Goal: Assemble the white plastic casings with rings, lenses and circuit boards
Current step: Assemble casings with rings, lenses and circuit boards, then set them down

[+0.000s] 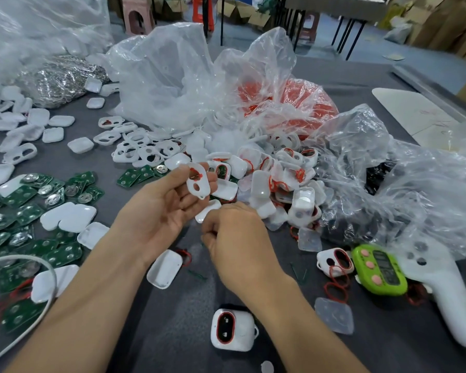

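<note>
White casing [198, 181] in left hand [159, 208]; red mass [315, 103] inside clear bag [277, 76] behind

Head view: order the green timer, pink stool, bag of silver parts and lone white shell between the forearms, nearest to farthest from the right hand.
1. White shell, just left of the right hand.
2. Green timer, to its right.
3. Bag of silver parts, far left.
4. Pink stool, beyond the table.

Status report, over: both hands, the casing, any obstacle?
Left hand holds white casing, red ring at its large hole. Right hand curled below it, contents hidden. Nothing between them.
</note>
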Tool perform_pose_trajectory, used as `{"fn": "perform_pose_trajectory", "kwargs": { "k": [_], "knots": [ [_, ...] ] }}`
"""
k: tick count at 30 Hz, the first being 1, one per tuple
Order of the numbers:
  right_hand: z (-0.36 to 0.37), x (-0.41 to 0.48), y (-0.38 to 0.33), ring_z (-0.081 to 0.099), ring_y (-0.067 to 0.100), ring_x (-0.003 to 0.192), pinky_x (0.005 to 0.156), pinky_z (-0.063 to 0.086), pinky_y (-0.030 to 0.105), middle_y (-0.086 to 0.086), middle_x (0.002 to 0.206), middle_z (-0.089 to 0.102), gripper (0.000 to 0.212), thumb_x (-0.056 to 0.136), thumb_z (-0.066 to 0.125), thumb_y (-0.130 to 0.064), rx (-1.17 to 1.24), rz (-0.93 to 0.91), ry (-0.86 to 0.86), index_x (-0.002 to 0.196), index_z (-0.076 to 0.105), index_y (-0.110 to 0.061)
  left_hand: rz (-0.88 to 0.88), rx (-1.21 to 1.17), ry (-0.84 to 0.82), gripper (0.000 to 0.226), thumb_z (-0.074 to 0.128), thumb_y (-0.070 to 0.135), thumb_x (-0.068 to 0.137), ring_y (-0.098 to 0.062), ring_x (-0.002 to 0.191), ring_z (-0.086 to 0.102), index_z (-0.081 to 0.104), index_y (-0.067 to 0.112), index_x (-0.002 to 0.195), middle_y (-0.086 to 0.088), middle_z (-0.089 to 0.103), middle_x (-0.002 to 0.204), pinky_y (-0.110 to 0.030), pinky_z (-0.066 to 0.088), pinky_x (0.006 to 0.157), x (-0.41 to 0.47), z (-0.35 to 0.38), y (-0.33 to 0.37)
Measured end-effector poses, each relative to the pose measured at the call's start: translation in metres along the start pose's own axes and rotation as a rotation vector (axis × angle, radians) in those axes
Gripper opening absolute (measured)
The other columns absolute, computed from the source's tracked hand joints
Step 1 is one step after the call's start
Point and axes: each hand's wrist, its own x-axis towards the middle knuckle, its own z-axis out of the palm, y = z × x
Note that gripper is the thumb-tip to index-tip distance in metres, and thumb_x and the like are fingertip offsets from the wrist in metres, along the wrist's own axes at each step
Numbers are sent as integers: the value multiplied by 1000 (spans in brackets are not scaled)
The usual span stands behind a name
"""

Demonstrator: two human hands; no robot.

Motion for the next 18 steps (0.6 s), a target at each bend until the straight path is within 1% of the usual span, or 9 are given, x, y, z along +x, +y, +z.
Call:
{"fn": "perform_pose_trajectory", "kwargs": {
  "k": [2, 3, 5, 7, 8, 10, 13, 16, 18],
  "knots": [
    [-7, -2, 6, 57, 12, 80, 70, 43, 29, -8, 78, 68, 14, 82, 72, -12, 118, 84, 49, 78, 75, -25, 1, 29, -39, 36, 59, 28, 87, -18, 108, 73, 73, 11, 116, -12, 74, 121, -27, 61, 85, 0, 1, -1],
    [-12, -3, 10, 59, 7, 71, 65, 46, 26, -10, 73, 68, 13, 82, 75, -13, 223, 148, 102, 76, 75, -25, 3, 43, -60, 35, 59, 27, 87, -20, 110, 73, 74, 11, 115, -13, 74, 122, -29, 61, 86, 0, 1, -2],
    [-25, -3, 19, 63, 5, 60, 58, 52, 24, -13, 68, 71, 13, 82, 79, -15, 515, 283, 247, 76, 76, -26, 5, 75, -113, 35, 60, 23, 88, -23, 115, 71, 73, 10, 118, -14, 72, 125, -31, 60, 89, 0, 1, -4],
    [-37, -3, 24, 65, 8, 55, 56, 52, 25, -7, 66, 73, 15, 81, 81, -11, 745, 359, 361, 76, 77, -25, -7, 85, -158, 39, 60, 17, 88, -25, 118, 69, 68, 7, 126, -15, 70, 129, -32, 60, 90, -1, 2, -7],
    [-41, -3, 25, 66, 12, 54, 56, 52, 24, -3, 65, 73, 15, 81, 81, -8, 822, 367, 378, 75, 77, -22, -13, 85, -172, 40, 60, 13, 88, -26, 119, 69, 65, 6, 127, -15, 69, 131, -33, 60, 90, -1, 3, -9],
    [-44, -3, 22, 68, 16, 54, 56, 51, 21, 3, 64, 73, 15, 80, 80, -4, 924, 350, 352, 73, 77, -17, -12, 102, -193, 40, 62, 7, 86, -25, 116, 69, 64, 5, 126, -17, 68, 133, -35, 60, 91, 0, 6, -14],
    [-41, -5, 16, 71, 14, 58, 58, 53, 20, 0, 66, 75, 17, 80, 80, -3, 904, 295, 320, 73, 78, -18, -1, 136, -254, 45, 72, 0, 80, -24, 112, 71, 64, 6, 124, -16, 68, 132, -35, 60, 91, -1, 10, -18],
    [-40, -5, 13, 70, 4, 62, 62, 51, 13, -12, 68, 75, 22, 77, 85, -6, 775, 255, 375, 71, 78, -26, 7, 139, -281, 48, 64, -5, 77, -21, 108, 71, 62, 6, 123, -15, 69, 131, -37, 58, 97, -2, 9, -20],
    [-41, -6, 12, 69, 2, 62, 61, 50, 11, -15, 67, 74, 23, 75, 87, -8, 741, 250, 400, 72, 79, -29, 21, 149, -283, 47, 62, -9, 75, -21, 104, 72, 63, 6, 120, -14, 70, 129, -41, 54, 101, -2, 9, -21]
  ]
}}
